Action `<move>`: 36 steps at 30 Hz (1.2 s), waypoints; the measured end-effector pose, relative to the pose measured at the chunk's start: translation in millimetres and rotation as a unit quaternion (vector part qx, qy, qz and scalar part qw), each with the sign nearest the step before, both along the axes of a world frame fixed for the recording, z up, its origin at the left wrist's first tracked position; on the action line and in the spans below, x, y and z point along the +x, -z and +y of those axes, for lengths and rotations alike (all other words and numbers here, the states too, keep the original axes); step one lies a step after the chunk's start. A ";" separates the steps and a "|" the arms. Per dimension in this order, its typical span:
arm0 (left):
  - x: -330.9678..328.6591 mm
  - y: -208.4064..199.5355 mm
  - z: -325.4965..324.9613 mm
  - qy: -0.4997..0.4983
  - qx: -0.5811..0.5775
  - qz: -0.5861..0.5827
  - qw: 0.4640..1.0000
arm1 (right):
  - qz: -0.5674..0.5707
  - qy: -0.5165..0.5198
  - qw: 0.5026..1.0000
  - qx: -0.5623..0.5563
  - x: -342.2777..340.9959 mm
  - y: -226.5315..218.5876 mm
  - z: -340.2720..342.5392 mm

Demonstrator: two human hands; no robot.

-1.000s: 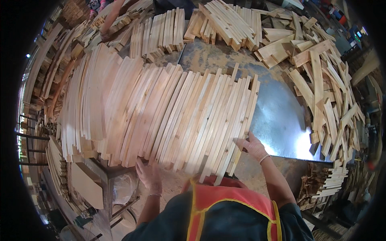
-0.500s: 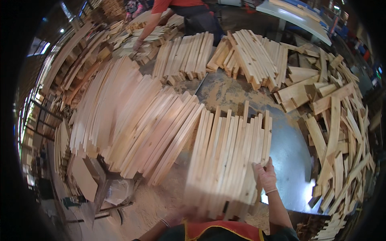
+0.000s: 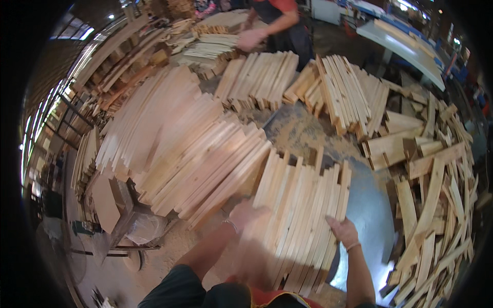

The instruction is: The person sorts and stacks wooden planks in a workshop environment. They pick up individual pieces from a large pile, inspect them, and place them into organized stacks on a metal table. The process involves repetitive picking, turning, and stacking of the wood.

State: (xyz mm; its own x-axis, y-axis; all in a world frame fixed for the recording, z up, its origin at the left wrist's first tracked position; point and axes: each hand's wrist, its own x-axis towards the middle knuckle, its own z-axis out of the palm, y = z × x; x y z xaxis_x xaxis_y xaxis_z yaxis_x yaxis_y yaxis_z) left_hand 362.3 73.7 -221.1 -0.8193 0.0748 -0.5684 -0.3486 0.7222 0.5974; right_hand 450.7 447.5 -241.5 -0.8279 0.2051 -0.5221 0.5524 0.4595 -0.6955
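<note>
A row of pale wooden strips [image 3: 295, 215] lies right in front of me, packed side by side with uneven far ends. My left hand [image 3: 246, 214] is at the row's left edge, fingers stretched out over the outer strips and slightly blurred. Against the right edge, my right hand [image 3: 345, 232] grips the outer strips; some of its fingers are hidden. Just left of the row lies a wide slanted pile of similar strips [image 3: 200, 159], apart from my left hand at its near end.
Stacked strips [image 3: 257, 77] and a crossed bundle [image 3: 343, 92] stand at the far side. Loose offcuts [image 3: 426, 205] heap up on the right. Sawdust covers part of the metal tabletop [image 3: 367, 205]. A co-worker [image 3: 280, 25] stands beyond the stacks.
My left hand has come up from the lower edge to the row's left side. My right hand stays at the right edge. The co-worker has straightened and drawn a hand back.
</note>
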 end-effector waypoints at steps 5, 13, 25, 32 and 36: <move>12.4 -2.9 -3.4 -0.071 0.309 -0.056 0.947 | 0.047 0.134 0.983 -0.115 23.0 16.8 -4.8; -6.2 -12.5 -9.7 -0.117 0.537 -0.070 0.833 | 0.180 0.220 0.953 -0.101 50.7 -48.9 -27.7; -111.9 -85.7 -54.8 0.061 0.586 0.011 0.808 | 0.481 0.216 0.842 0.114 56.9 -228.1 -78.6; -7.2 -89.1 -13.5 0.123 0.422 0.014 0.898 | 0.261 0.225 0.930 0.128 118.5 -147.7 -104.0; 30.7 -94.6 -21.1 0.181 0.382 0.013 0.906 | 0.241 0.261 0.931 0.087 146.0 -159.3 -118.5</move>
